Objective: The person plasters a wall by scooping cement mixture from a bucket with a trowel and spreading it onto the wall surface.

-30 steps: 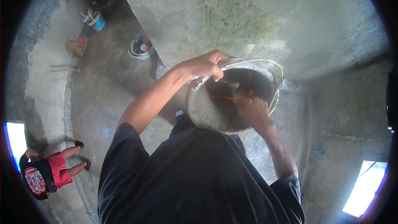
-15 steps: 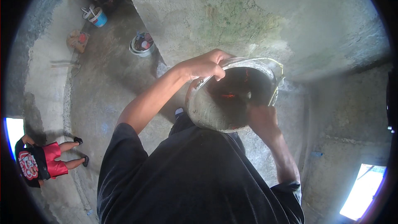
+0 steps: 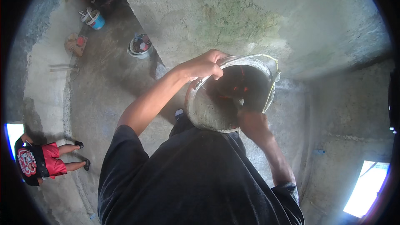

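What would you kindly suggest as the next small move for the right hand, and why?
Perhaps lift the right hand gently out of the bucket: it reaches into the shaded mouth, where whatever it may hold is hard to make out, while the left hand grips the rim and seems to steady the bucket.

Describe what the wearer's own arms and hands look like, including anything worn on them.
The left hand and right hand are bare, without gloves. The loose black left sleeve and right sleeve are short, leaving both forearms uncovered. No watch or band shows on the left wrist; the right hand is too blurred to tell about rings.
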The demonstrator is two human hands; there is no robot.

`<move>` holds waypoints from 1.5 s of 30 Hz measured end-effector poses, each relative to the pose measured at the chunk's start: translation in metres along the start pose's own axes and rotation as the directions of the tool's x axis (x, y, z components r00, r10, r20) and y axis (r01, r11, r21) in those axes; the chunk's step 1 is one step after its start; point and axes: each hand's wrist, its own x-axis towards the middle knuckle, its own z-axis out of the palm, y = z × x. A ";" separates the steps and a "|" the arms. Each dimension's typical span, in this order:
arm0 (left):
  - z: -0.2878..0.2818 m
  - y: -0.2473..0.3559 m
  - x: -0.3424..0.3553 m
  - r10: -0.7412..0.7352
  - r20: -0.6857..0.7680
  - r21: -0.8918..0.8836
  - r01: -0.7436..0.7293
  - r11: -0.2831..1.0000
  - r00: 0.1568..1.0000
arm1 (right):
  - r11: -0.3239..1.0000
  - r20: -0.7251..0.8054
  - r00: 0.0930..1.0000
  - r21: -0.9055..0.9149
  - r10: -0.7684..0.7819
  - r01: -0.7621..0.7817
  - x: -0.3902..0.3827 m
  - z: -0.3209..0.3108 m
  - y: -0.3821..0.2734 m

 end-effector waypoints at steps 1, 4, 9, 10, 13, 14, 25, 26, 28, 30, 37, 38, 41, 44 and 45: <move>-0.001 0.000 0.000 0.001 0.010 -0.005 -0.001 1.000 1.000 | 0.997 0.000 0.999 0.065 0.043 -0.043 0.002 -0.011 -0.001; -0.001 0.001 0.000 0.003 0.010 -0.015 -0.003 1.000 1.000 | 0.991 -0.227 0.971 0.094 -0.074 0.097 0.004 -0.025 0.011; 0.001 0.006 -0.001 0.009 0.009 -0.008 -0.009 1.000 1.000 | 0.992 -0.216 0.975 0.096 -0.057 0.079 0.000 0.007 0.009; 0.003 0.010 -0.003 0.006 0.006 -0.004 -0.006 1.000 1.000 | 0.994 -0.204 0.979 0.102 -0.025 0.047 -0.004 0.015 0.006; 0.003 0.005 -0.001 0.001 -0.006 -0.009 -0.001 1.000 1.000 | 0.995 -0.169 0.985 0.085 -0.039 0.054 -0.011 0.034 0.007; 0.003 0.002 0.000 -0.005 -0.010 -0.019 0.004 1.000 1.000 | 0.994 -0.144 0.987 0.065 -0.078 0.088 -0.013 0.036 0.006; 0.000 0.009 0.006 0.031 0.028 -0.013 -0.031 0.999 0.999 | 0.996 -0.355 0.933 0.085 0.061 -0.033 -0.003 0.007 0.002; 0.000 0.008 0.009 0.006 0.041 0.004 -0.006 1.000 0.999 | 0.996 -0.285 0.956 0.082 0.065 -0.043 -0.004 0.016 0.005; 0.002 0.010 0.009 0.003 0.046 0.015 -0.004 1.000 0.999 | 0.996 -0.214 0.974 0.078 0.067 -0.051 -0.011 0.031 0.007; 0.004 0.009 0.010 0.006 0.035 0.038 -0.008 0.999 0.999 | 0.999 -0.151 0.988 0.015 -0.029 0.032 -0.021 0.042 0.005; 0.001 0.015 0.006 0.018 0.041 -0.007 -0.018 1.000 0.999 | 0.985 -0.245 0.959 0.129 0.141 -0.112 -0.006 -0.010 -0.008; 0.000 0.012 0.008 0.018 0.042 -0.006 -0.018 1.000 0.999 | 0.985 -0.246 0.959 0.128 0.141 -0.112 -0.004 -0.010 -0.007; -0.001 0.009 0.008 0.003 0.062 -0.007 -0.003 1.000 0.998 | 0.980 -0.275 0.950 0.168 0.146 -0.101 -0.001 0.005 -0.001; -0.001 0.010 0.006 -0.004 0.071 -0.014 0.005 1.000 0.997 | 0.991 -0.302 0.953 0.136 0.036 0.005 -0.016 0.040 0.007; 0.000 0.010 0.005 0.004 0.066 -0.019 -0.003 1.000 0.998 | 0.990 -0.240 0.971 0.142 0.010 0.025 -0.020 0.045 0.008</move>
